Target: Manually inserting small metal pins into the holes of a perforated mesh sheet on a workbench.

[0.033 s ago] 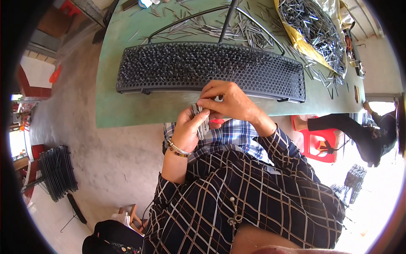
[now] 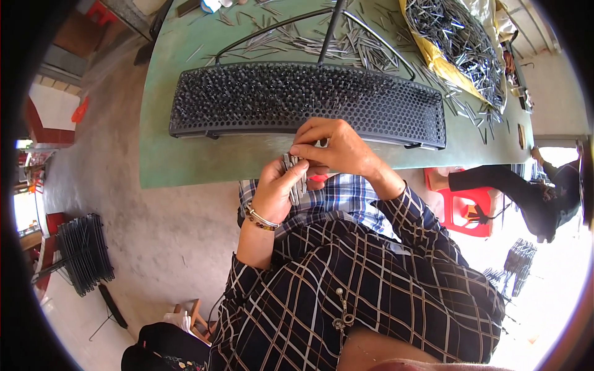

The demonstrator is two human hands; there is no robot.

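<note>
My left hand [image 2: 278, 182] is wrapped round a small bundle of thin grey metal strips [image 2: 296, 185], its thumb lying across them. My right hand [image 2: 337, 145] meets it at the bundle's top end, thumb and forefinger pinched together; a single strip between them cannot be made out. Just beyond both hands, on the green table [image 2: 167, 167], stands a long black rack [image 2: 396, 114] with a honeycomb of holes. Dark strip ends stick up from its left and middle part, while the holes toward the right and along the near edge show bare.
Loose metal strips [image 2: 365, 46] lie scattered behind the rack, under its black rod frame [image 2: 272, 28]. A yellow-edged sack [image 2: 455, 49] full of strips is at the far right. A red stool [image 2: 461, 213] and another person [image 2: 526, 191] are to the right. Black metal frames [image 2: 85, 253] stand at left.
</note>
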